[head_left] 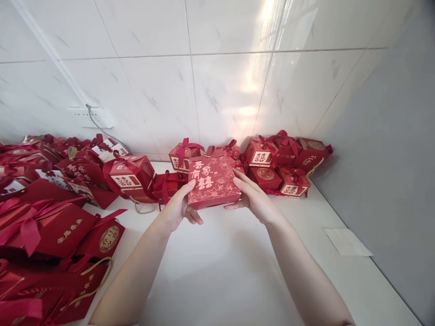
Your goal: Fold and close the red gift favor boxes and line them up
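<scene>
A flat red gift box (212,181) with white characters and a flower pattern is held up above the white table (217,267), its printed face toward me. My left hand (180,209) grips its left edge, thumb on the front and fingers curled under. My right hand (251,197) holds the right edge, fingers wrapped behind it. A red ribbon shows at the box's top edge.
Many red gift boxes and bags with ribbons crowd the left side (50,226) and the back by the tiled wall (285,165). A boxed one with a handle (131,179) stands just left of my hands. A white paper sheet (346,242) lies at the right edge.
</scene>
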Available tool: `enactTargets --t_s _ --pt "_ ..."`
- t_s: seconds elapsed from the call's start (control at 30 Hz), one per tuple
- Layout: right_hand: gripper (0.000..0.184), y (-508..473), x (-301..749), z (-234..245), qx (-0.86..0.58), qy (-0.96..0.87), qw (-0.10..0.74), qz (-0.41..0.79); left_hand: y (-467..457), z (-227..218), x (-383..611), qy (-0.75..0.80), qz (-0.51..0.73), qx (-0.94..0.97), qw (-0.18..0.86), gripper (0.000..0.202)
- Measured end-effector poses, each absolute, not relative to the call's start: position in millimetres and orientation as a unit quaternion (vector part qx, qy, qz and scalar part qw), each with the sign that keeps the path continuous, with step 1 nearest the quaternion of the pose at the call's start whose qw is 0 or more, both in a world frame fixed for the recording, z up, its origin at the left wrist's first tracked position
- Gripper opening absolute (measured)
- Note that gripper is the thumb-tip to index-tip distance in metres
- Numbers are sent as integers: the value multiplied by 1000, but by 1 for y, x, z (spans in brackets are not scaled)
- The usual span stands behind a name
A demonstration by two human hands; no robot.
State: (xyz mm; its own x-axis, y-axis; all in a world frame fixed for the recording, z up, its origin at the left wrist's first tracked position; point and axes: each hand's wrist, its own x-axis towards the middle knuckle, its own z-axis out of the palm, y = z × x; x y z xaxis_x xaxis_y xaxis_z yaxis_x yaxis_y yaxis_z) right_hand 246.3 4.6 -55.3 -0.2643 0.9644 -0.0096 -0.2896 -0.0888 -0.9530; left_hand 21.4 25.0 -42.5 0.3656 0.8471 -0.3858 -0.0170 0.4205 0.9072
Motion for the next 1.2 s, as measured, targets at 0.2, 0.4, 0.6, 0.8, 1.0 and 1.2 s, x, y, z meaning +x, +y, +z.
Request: enactTargets --t_s 0.2,0.4,0.6,0.8,1.0,1.2 --pt "67 -2 244 -52 -356 -514 492 606 25 -38 20 444 306 411 735 63" --pt "74 -9 238 -49 -343 -610 575 424 22 -36 19 223 358 312 851 71" --pt "80 -15 228 -47 -356 -663 590 293 6 -38 34 158 328 277 889 66" --pt "81 -11 217 -56 -376 -613 625 302 3 -38 40 173 288 294 895 66" --pt "83 -13 215 -57 -415 -613 621 257 4 -41 38 194 295 333 874 59" --pt "82 -14 212 -57 -423 -616 626 222 5 -41 38 203 293 338 871 57"
